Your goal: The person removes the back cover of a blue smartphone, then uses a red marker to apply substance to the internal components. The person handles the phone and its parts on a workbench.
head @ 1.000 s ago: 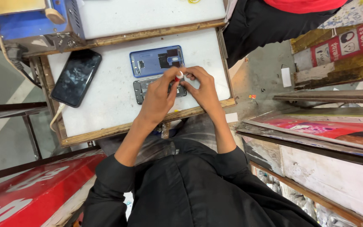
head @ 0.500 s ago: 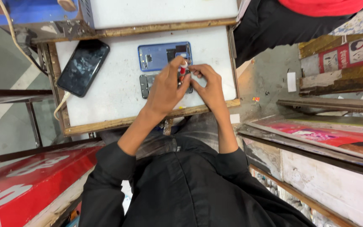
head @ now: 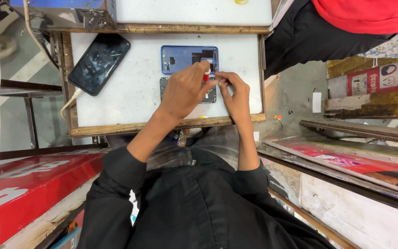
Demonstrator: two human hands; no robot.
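1. Person in black long sleeves is sitting at 6 o'clock, forearms reaching up toward a small white worktop (head: 130,99) with a wooden frame.
2. Left hand (head: 184,90) is hovering over the worktop's middle, grip pinched on a small red-and-white tool (head: 205,75) held roughly upright, tip pointing down.
3. Right hand (head: 235,94), at 3 o'clock of the left, is resting fingertips on the right end of a dark grey phone part (head: 208,96); grip half curled, pressing rather than clasping.
4. The grey part is lying flat, mostly hidden under both hands.
5. Just beyond it, at 12 o'clock, an opened blue phone body (head: 183,59) is lying inside-up, nearly touching the grey part.
6. At 10 o'clock, well apart, a black phone (head: 99,63) is lying tilted, screen up, with a pale cable (head: 68,102) running from its lower end.
7. At 1 o'clock, past the worktop, another person in red and black (head: 342,23) is standing.
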